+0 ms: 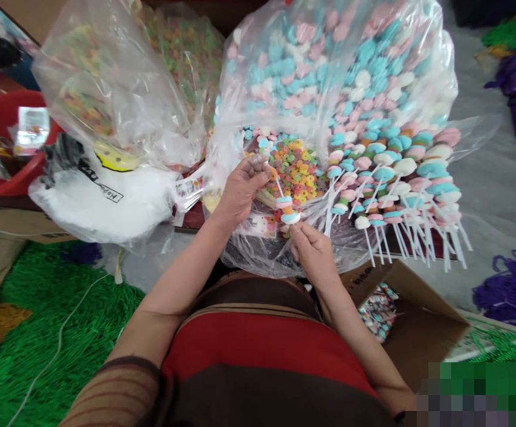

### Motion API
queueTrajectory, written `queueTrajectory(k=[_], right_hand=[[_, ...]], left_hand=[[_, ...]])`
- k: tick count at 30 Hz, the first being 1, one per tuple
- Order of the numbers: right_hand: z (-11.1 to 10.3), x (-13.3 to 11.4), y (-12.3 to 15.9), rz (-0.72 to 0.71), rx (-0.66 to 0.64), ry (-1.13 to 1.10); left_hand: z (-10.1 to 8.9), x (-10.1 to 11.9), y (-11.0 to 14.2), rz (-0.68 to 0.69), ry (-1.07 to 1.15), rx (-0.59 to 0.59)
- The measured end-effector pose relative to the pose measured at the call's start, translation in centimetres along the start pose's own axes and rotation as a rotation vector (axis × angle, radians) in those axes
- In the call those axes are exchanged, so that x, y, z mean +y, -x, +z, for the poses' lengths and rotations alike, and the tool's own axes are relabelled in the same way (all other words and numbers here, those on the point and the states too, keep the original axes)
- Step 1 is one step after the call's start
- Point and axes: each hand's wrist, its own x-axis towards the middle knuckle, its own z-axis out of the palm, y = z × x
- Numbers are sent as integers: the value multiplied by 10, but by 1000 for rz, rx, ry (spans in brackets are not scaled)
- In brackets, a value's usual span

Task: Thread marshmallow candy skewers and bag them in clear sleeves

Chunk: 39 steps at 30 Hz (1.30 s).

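Note:
My right hand (312, 248) pinches the lower end of a candy skewer (287, 205), a white stick threaded with pink, blue and white marshmallow pieces and an orange gummy ring. At the stick's bare upper end, my left hand (245, 185) holds an orange gummy ring (273, 173) between thumb and fingers. Whether the stick passes through that ring I cannot tell. Just behind the hands lies a heap of colourful gummy rings (300, 169) on clear plastic. Beyond it, a large clear bag (280, 77) holds pink, blue and white marshmallows.
Finished-looking marshmallow skewers (400, 184) are piled at the right. A cardboard box (418, 320) with wrapped sweets stands below them. White printed bags (102, 201), a bag of gummy rings (93, 77) and a red basin (18, 184) are on the left. Green stringy material (62, 308) covers the floor.

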Motion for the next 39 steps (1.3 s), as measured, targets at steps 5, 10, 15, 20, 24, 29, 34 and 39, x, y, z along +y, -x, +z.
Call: queueTrajectory(k=[5, 10, 15, 20, 24, 29, 34, 39], right_hand=[[-1, 2, -1, -17, 45, 14], [3, 1, 0, 61, 21, -69], [7, 8, -1, 46, 16, -125], [6, 12, -3, 11, -6, -102], [5, 12, -3, 15, -1, -102], [2, 13, -2, -18, 13, -54], [1, 11, 0, -5, 5, -43], [4, 7, 1, 28, 7, -93]], left_hand=[[3, -1, 8, 124, -114, 12], [5, 0, 22, 261, -312, -5], [5, -3, 18, 127, -74, 72], [4, 0, 13, -63, 148, 86], [9, 5, 18, -90, 166, 92], [14, 5, 21, -39, 155, 70], [12, 2, 18, -5, 90, 88], [11, -1, 18, 14, 72, 90]])
